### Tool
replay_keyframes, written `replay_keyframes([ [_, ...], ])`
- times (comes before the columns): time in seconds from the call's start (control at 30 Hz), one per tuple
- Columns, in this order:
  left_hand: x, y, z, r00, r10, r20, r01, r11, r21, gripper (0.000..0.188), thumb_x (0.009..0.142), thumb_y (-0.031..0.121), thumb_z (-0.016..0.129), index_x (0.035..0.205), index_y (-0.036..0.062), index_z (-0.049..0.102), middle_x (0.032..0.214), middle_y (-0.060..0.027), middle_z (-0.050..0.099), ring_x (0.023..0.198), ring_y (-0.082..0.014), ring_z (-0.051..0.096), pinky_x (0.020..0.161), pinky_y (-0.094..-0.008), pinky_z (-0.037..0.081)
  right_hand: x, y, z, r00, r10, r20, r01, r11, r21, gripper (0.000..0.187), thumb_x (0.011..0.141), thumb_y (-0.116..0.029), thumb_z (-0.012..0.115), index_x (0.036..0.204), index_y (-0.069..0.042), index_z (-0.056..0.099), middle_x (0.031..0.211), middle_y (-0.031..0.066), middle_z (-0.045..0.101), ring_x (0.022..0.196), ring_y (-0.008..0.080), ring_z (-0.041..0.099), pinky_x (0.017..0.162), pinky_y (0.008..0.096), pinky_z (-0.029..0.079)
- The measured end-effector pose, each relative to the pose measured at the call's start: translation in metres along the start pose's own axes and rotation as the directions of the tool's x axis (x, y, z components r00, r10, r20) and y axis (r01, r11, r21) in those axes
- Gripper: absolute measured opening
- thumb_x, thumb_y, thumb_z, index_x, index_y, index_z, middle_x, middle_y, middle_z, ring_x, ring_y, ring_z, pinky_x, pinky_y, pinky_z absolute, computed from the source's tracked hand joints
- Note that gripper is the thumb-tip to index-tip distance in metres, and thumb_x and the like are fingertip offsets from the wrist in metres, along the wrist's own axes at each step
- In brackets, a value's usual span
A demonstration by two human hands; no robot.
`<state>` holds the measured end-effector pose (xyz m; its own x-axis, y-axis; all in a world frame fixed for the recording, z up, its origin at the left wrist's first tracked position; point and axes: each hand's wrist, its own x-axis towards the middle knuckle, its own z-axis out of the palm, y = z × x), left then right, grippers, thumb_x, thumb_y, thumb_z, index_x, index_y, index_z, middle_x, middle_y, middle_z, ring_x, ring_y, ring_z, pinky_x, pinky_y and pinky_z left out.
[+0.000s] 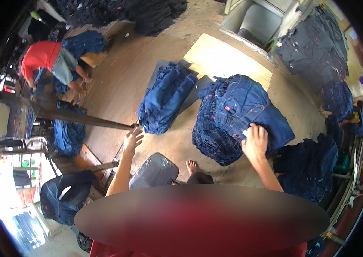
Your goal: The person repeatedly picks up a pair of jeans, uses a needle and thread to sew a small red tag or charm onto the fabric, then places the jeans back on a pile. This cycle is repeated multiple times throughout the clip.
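From afar I see the right hand (255,143) on the jeans (245,100) topping the larger pile (215,141) on the floor (117,64); whether it grips or merely rests, I cannot tell. The left hand (132,140) is spread wide near the smaller pile (166,98) (a pole (91,120) ends just beside it).

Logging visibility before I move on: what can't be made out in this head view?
Head view: whether the right hand grips or only rests on the stacked blue jeans; its back hides the palm.
Head view: what the small white piece beside it is; too small.
Head view: most of the wearer's red shirt; blurred over.
Head view: what the co-worker handles, if anything; too small.
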<state>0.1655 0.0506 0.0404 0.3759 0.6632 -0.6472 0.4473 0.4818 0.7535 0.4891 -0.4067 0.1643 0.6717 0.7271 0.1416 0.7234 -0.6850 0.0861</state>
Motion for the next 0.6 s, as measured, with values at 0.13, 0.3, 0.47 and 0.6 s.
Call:
replay_keyframes([
  [0.13,-0.030,0.018,0.023,0.993,0.085,0.078,-0.086,0.996,0.004,0.059,0.108,0.047,0.068,0.148,0.0036,0.062,0.139,-0.0136,0.073,0.125,-0.0304,0.072,0.105,-0.0460,0.056,0.036,0.051,-0.024,0.906,0.423,0.006,-0.389,0.828,0.404,0.040,0.087,-0.018,0.083,0.113,0.005,0.063,0.112,0.0268,0.074,0.103,0.0478,0.072,0.094,0.0527,0.057],
  [0.3,-0.066,0.097,0.057,0.938,0.330,0.106,-0.317,0.941,-0.120,0.038,0.111,0.037,0.067,0.133,0.0059,0.069,0.128,-0.0093,0.077,0.109,-0.0185,0.072,0.095,-0.0343,0.057,0.160,0.120,-0.102,0.721,0.567,-0.398,-0.293,0.770,0.566,0.038,0.094,-0.024,0.082,0.115,0.004,0.068,0.109,0.0278,0.076,0.101,0.0456,0.075,0.088,0.0510,0.056],
  [0.47,-0.139,0.190,0.093,0.748,0.608,0.267,-0.595,0.792,-0.137,0.032,0.115,0.033,0.061,0.122,0.0055,0.076,0.118,-0.0027,0.077,0.091,-0.0094,0.062,0.080,-0.0270,0.051,0.229,0.043,-0.190,0.603,0.307,-0.737,0.293,0.774,0.562,0.036,0.092,-0.019,0.087,0.116,0.002,0.070,0.102,0.0185,0.080,0.082,0.0248,0.075,0.078,0.0381,0.059],
  [0.6,-0.191,0.218,0.128,0.567,0.618,0.544,-0.569,0.772,-0.284,0.063,0.117,0.057,0.043,0.132,0.0069,0.080,0.108,0.0020,0.072,0.081,-0.0086,0.046,0.074,-0.0252,0.036,0.214,-0.080,-0.204,0.592,0.108,-0.798,0.404,0.817,0.411,0.042,0.075,-0.009,0.089,0.106,-0.001,0.064,0.088,0.0146,0.063,0.078,0.0345,0.066,0.073,0.0450,0.054],
])
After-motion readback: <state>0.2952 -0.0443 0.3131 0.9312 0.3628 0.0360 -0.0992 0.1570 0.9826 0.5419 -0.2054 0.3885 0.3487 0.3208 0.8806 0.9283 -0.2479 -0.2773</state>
